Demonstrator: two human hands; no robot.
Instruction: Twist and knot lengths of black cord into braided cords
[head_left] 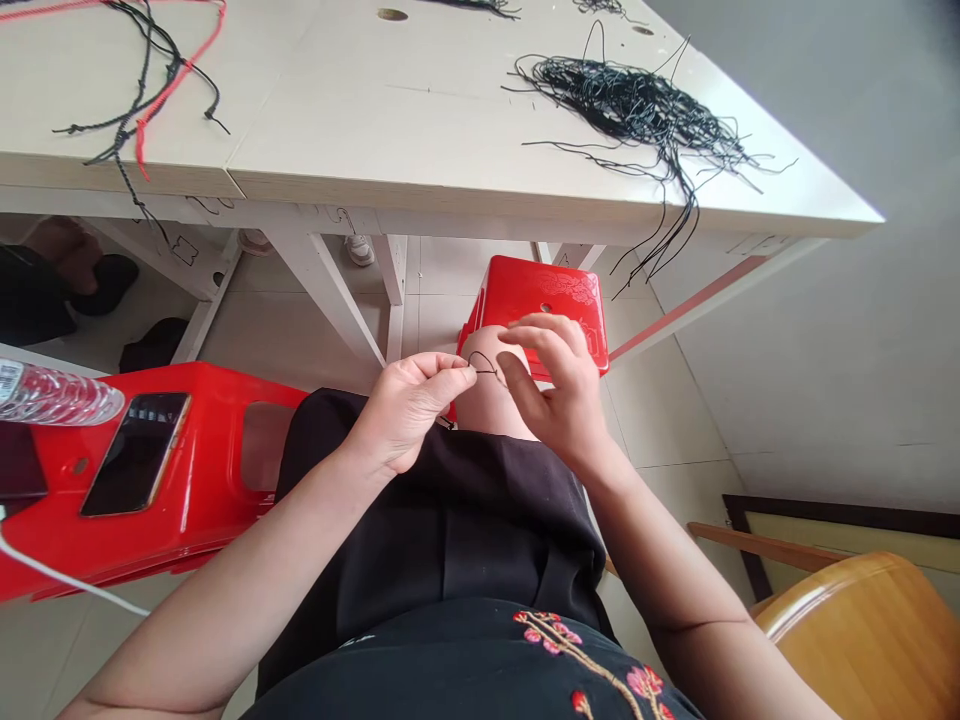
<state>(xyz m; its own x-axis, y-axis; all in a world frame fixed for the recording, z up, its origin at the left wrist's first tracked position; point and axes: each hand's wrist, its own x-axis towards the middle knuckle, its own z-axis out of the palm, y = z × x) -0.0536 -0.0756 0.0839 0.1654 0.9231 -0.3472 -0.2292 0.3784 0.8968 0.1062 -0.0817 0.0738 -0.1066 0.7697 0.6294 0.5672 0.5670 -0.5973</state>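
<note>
My left hand (412, 405) pinches a thin black cord (481, 371) between thumb and forefinger, above my lap. A small loop of the cord stands out to the right of the fingertips, with what looks like a knot at its far end. Just right of that loop, my right hand (559, 385) has its thumb and fingers apart. Whether a strand touches its thumb I cannot make out. A dark bit of cord also shows below the left fingers. On the table beyond lies a tangled pile of black cords (630, 105), several ends hanging over the edge.
The pale table (360, 130) runs across the front, with braided black cords (142, 100) and a red cord (180, 75) at left. A red stool (210, 430) on my left bears a phone (136, 453) and a plastic bottle (60, 393). Another red stool (544, 285) stands under the table; a wooden chair (870, 630) is at right.
</note>
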